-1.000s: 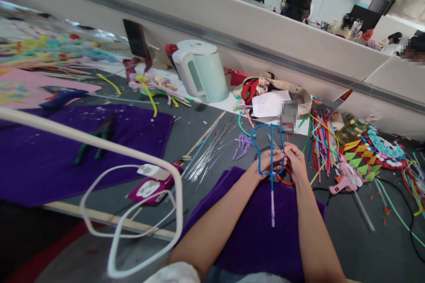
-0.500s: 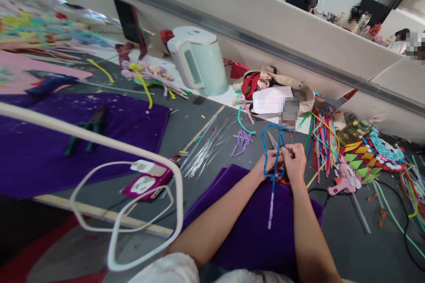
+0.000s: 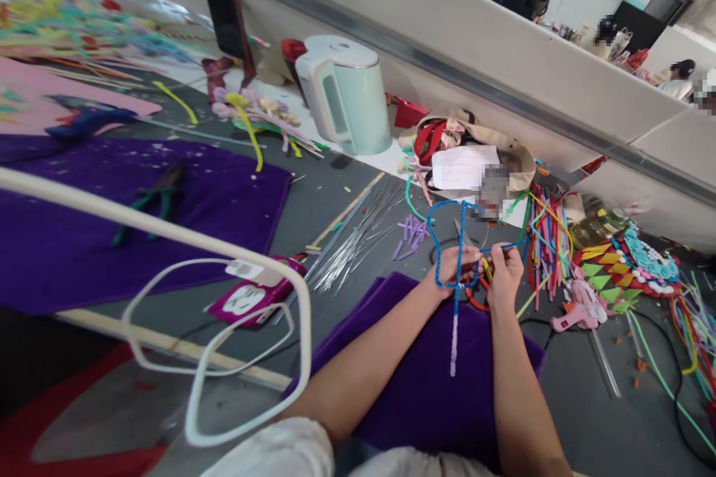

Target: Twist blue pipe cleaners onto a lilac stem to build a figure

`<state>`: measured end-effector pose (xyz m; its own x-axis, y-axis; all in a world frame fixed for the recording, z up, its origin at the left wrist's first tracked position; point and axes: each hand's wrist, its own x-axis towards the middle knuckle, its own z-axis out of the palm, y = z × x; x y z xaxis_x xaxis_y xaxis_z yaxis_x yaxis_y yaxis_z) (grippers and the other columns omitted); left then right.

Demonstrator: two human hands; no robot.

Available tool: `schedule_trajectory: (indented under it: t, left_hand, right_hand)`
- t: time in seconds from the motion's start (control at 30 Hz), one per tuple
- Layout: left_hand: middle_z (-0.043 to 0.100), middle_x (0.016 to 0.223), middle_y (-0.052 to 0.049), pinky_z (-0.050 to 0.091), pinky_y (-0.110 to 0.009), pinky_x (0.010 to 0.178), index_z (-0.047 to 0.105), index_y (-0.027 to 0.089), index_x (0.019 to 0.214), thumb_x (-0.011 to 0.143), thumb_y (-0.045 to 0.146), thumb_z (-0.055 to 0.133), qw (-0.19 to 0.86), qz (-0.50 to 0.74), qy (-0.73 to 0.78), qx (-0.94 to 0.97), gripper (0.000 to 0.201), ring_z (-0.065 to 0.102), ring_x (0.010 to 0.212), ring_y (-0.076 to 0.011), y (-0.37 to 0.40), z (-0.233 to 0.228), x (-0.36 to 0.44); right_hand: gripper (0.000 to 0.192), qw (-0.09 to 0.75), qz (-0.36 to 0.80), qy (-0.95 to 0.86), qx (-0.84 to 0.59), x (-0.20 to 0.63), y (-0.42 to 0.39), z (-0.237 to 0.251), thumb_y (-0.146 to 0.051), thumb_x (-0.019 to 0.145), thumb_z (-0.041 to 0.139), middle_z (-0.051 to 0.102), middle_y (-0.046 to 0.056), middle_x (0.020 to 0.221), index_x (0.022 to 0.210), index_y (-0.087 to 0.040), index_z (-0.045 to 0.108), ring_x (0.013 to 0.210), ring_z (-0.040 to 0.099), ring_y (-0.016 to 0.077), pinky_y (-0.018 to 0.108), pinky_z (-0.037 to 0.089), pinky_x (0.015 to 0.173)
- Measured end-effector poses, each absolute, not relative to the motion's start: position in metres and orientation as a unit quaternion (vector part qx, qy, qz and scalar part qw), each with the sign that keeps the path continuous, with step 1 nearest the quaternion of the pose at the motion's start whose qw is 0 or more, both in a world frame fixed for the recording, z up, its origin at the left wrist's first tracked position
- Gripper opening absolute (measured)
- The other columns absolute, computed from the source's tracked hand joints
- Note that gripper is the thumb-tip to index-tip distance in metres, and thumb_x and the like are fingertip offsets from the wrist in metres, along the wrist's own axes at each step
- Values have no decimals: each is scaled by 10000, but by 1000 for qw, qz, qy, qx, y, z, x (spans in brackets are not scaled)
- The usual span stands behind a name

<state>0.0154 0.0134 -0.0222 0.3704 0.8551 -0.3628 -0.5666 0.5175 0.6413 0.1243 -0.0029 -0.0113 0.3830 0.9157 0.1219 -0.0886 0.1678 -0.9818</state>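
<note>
A blue pipe-cleaner shape (image 3: 461, 238) forms a loop with a straight stem, its lower end wrapped in pale lilac. My left hand (image 3: 452, 268) is closed on the shape at its right side, fingers pinched. To its right, my right hand (image 3: 506, 276) pinches a short blue length of pipe cleaner (image 3: 515, 244) that sticks out beyond the fingers. Whether that length is joined to the shape cannot be made out. Scissors with red and yellow handles (image 3: 475, 299) lie beneath the hands, partly hidden. Under my forearms is a folded purple cloth (image 3: 425, 387).
A mint kettle (image 3: 363, 100) stands by the partition. Thin wires (image 3: 358, 246) and purple cut pieces (image 3: 412, 232) lie left of my hands. A pink glue gun (image 3: 582, 305) and a pipe-cleaner bundle (image 3: 551, 238) are rightward. A white tube frame (image 3: 305, 328) crosses the left foreground.
My right hand has moved slightly right, away from my left hand, drawing a blue pipe-cleaner length out sideways. The blue loop has turned and looks wider. The view has shifted a little.
</note>
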Motion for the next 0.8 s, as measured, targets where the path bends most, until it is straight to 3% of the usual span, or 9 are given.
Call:
schedule_trajectory:
  t: [0.13,0.27,0.8]
  left_hand:
    - [639,586,-22,490,-198,519,617,91,735,596,231,793,814,436,311,226,264,610,511,-107,11,-21,17]
    - [644,596,-26,500,-205,541,638,82,793,625,240,783,825,423,281,247,272,614,515,-106,10,-25,18]
    - [665,659,-58,523,-203,499,652,71,847,652,231,771,845,368,293,254,279,633,529,-122,8,-28,18]
  right_hand:
    - [276,627,540,-306,-470,127,0,-15,-433,744,627,478,-85,540,785,-206,476,386,438,58,166,345,364]
    - [306,599,608,-270,-446,129,1,-17,-431,703,676,498,-89,516,763,-203,481,335,425,40,139,322,306]
    - [271,577,632,-290,-429,139,7,-20,-381,657,719,499,-79,564,698,-190,532,354,332,24,153,278,308]
